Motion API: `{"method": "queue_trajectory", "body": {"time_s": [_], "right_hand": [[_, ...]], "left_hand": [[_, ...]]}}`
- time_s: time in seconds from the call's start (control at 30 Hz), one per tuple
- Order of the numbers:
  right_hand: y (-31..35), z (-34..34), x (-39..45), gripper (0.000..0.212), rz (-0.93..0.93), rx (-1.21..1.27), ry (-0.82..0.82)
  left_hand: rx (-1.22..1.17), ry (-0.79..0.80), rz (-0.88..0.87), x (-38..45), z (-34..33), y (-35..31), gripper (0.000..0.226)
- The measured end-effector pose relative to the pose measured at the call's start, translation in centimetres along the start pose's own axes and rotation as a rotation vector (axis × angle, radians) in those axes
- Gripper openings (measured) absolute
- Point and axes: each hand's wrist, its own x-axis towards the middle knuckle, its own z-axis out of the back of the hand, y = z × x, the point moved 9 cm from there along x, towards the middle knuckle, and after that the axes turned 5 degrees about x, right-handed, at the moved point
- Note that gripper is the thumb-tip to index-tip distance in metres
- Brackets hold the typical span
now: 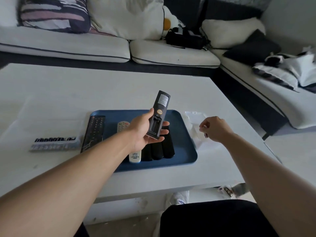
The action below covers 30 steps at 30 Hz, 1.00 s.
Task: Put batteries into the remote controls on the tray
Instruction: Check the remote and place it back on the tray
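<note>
White and low, the desk (pixel 68 93) fills the foreground of a living room, with a cushioned corner sofa (pixel 85 47) behind it. Nearest the camera, the person's left hand (pixel 145 132) grips a black remote control (pixel 158 113) above the blue tray (pixel 184 147), turned back-side up so its open battery compartment faces the wearer, apparently ready for loading. The right hand (pixel 214 129), just beyond the tray's right edge, pinches a small item over clear plastic packaging (pixel 195 117); whether it is a battery is too small to tell. On the tray lie a white remote (pixel 135 157), several black remotes (pixel 161 149) side by side, and a long black remote (pixel 94 132) leaning over the left rim. Left of the tray, a clear pack of batteries (pixel 54 142) sits within easy reach, probably the supply for the remaining remotes.
</note>
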Motion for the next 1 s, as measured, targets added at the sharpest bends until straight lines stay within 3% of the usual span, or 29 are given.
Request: {"method": "queue_trajectory", "body": {"time_s": [0.17, 0.47, 0.63, 0.73, 0.87, 0.93, 1.0], "right_hand": [[-0.7, -2.8, 0.0, 0.014, -0.003, -0.139, 0.195], [-1.8, -3.9, 0.5, 0.025, -0.037, -0.079, 0.242], [-2.0, -3.0, 0.8, 0.021, -0.064, -0.126, 0.182], [-0.8, -1.2, 1.0, 0.026, -0.044, -0.192, 0.037], [4.6, 0.8, -0.2, 0.017, 0.129, -0.052, -0.089], [8.6, 0.1, -1.9, 0.004, 0.279, 0.089, -0.017], [12.7, -1.4, -4.6, 0.009, 0.392, 0.171, 0.099]], "left_hand": [[0.022, -0.019, -0.004, 0.4, 0.3, 0.1, 0.047], [0.017, -0.048, 0.005, 0.6, 0.5, 0.5, 0.045], [0.007, -0.069, 0.004, 0.4, 0.9, 0.4, 0.045], [-0.033, -0.096, 0.005, 0.1, 1.7, 0.3, 0.045], [-0.068, -0.128, 0.01, -0.4, 3.1, 0.1, 0.04], [-0.06, -0.155, 0.015, -0.7, 4.2, 0.2, 0.037], [-0.064, -0.186, 0.027, -1.1, 5.4, 0.3, 0.034]]}}
